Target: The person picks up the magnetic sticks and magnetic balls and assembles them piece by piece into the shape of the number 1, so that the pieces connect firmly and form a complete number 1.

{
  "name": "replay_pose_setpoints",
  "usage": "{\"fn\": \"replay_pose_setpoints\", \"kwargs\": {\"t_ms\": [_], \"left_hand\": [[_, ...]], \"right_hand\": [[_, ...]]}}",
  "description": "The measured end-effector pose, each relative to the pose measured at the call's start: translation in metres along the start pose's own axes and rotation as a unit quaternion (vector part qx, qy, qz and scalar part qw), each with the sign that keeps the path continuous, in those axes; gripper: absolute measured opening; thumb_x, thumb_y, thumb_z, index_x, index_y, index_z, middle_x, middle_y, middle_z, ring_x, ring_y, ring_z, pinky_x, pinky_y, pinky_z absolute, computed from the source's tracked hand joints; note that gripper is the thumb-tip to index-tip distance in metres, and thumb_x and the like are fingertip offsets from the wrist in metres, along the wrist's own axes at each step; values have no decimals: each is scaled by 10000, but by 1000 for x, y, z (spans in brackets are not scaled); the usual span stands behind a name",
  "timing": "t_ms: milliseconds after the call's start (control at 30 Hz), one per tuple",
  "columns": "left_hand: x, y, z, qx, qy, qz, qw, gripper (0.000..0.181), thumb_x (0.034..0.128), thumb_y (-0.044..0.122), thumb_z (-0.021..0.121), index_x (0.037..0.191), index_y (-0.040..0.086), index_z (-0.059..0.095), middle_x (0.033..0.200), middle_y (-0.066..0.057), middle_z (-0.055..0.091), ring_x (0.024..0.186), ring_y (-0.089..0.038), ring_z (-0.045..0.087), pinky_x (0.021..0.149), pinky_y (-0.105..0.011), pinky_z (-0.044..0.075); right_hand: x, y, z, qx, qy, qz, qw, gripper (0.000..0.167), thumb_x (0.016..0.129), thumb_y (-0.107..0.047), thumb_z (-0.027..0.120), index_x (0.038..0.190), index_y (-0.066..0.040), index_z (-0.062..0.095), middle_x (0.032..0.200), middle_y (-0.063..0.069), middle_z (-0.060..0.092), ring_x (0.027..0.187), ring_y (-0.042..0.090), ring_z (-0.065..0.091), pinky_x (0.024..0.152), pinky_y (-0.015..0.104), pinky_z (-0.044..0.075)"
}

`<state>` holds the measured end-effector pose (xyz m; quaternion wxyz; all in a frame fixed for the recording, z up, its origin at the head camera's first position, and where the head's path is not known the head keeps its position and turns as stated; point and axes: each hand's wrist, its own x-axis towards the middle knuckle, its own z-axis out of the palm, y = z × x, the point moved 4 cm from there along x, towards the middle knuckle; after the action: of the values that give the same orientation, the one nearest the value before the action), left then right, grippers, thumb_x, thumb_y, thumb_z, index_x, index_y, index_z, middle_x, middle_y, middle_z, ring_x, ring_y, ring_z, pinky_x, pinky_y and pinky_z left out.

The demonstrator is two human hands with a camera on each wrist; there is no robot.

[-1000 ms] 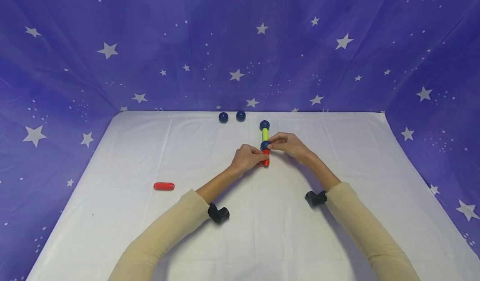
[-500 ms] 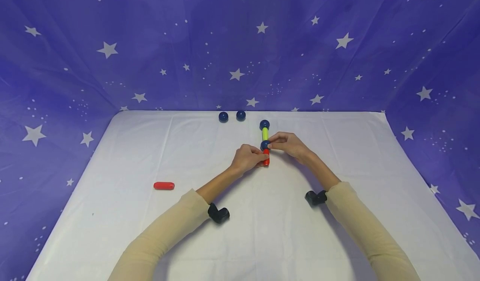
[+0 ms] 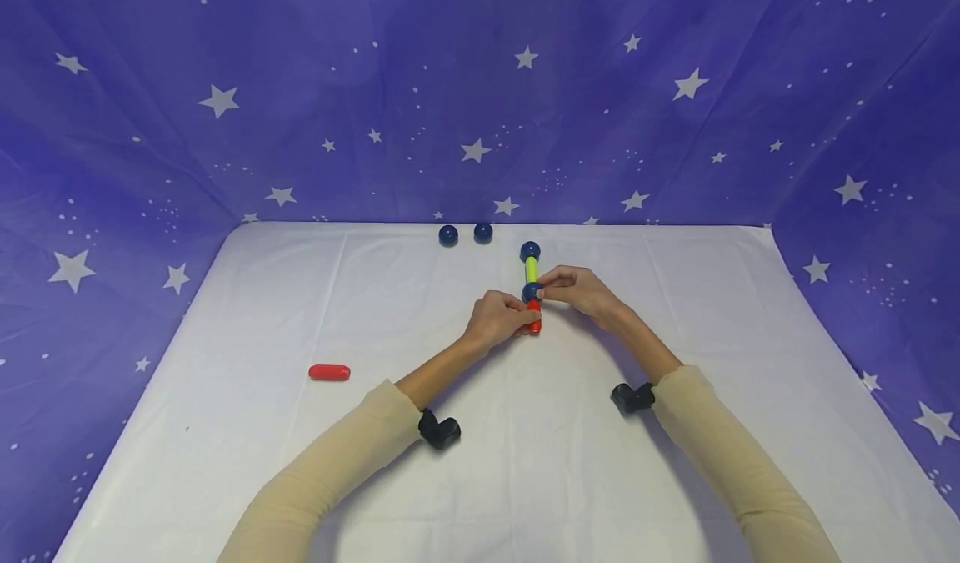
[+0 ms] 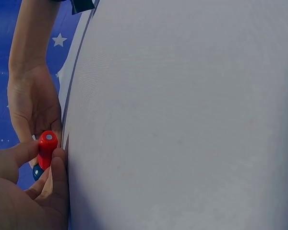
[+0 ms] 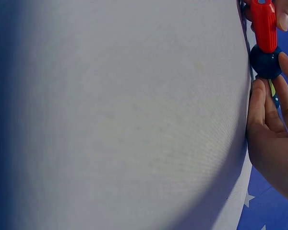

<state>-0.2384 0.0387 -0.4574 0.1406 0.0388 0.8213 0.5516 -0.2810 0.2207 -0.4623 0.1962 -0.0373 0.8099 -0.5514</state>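
Note:
My left hand (image 3: 495,319) pinches a red rod (image 4: 47,148) between thumb and fingers; a small pale spot shows on its near end in the left wrist view. The rod's far end meets a dark blue ball (image 5: 266,62), which my right hand (image 3: 581,290) holds between thumb and fingers. Beyond that ball a yellow-green rod (image 3: 531,270) runs away from me to another blue ball (image 3: 530,251). These pieces form one straight line on the table. Part of the held ball is hidden by the right fingers.
Two loose blue balls, a left one (image 3: 448,235) and a right one (image 3: 483,233), sit near the back edge of the white-covered table (image 3: 480,480). A second red rod (image 3: 329,373) lies at the left. Behind hangs a purple star-printed cloth (image 3: 420,96).
The hands and pieces keep the same arrangement. Only a very slight shift of the whole head view shows.

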Motion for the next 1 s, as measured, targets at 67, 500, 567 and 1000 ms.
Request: {"fn": "replay_pose_setpoints", "kwargs": {"t_ms": [67, 500, 567, 1000], "left_hand": [[0, 0, 0, -18, -21, -12, 10000, 196, 870, 201, 791, 837, 17, 732, 645, -11, 682, 587, -104, 630, 514, -176, 433], [0, 2, 0, -35, -121, -60, 9999, 201, 878, 201, 783, 867, 7, 732, 671, -32, 698, 640, -151, 676, 531, -176, 458], [-1, 2, -1, -47, -121, -105, 9999, 196, 878, 202, 781, 871, 12, 733, 679, -33, 701, 644, -147, 678, 535, -176, 462], [13, -3, -49, -7, 771, 488, 9958, 306, 901, 211, 752, 1102, -16, 711, 845, -74, 728, 740, -212, 679, 614, -248, 510]], "right_hand": [[0, 0, 0, 3, -7, 2, 10000, 343, 901, -211, 763, 1185, -39, 675, 1058, 103, 702, 1112, 293, 557, 1002, 478, 353], [-1, -1, 0, 13, -36, -29, 10000, 333, 907, -197, 756, 1184, -34, 671, 1052, 95, 697, 1105, 288, 563, 1009, 470, 353], [-1, -1, 0, 14, -37, -32, 10000, 336, 907, -199, 757, 1186, -33, 670, 1051, 95, 697, 1105, 290, 564, 1006, 468, 352], [-1, -3, 0, 23, -2, 25, 10000, 322, 898, -173, 762, 1176, -35, 679, 1055, 105, 707, 1102, 286, 558, 982, 450, 375]]}}
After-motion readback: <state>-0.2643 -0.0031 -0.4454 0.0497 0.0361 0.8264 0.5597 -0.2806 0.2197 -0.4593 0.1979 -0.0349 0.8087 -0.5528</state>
